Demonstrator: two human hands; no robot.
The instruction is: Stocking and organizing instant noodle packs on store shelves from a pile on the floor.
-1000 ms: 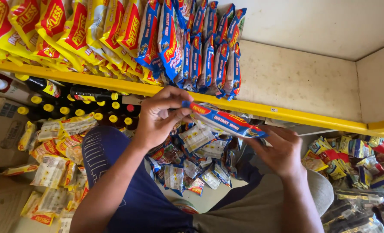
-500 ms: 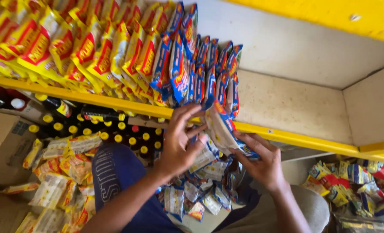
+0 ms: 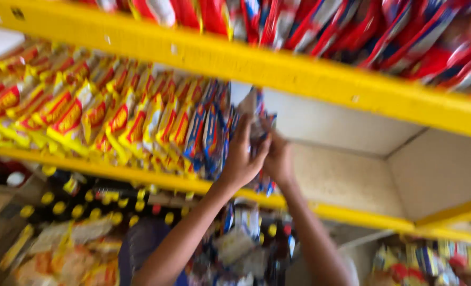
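Both my hands are raised to the middle shelf. My left hand (image 3: 242,159) and my right hand (image 3: 279,159) together grip a blue, red and white snack packet (image 3: 256,114), held upright against the end of a row of blue packets (image 3: 209,135) standing on the yellow shelf (image 3: 156,180). Left of the blue ones stand several yellow and red packets (image 3: 71,114). The picture is blurred, so finger detail is unclear.
The shelf is bare to the right of my hands, with a pale back wall (image 3: 347,180). An upper yellow shelf (image 3: 278,69) carries red packets. Below, dark bottles with yellow caps (image 3: 82,204) and loose snack packets (image 3: 71,249) lie near my knee.
Both hands have risen from lap level to the shelf with the packet, which has turned from flat to upright at the row's end. The view has tilted upward.
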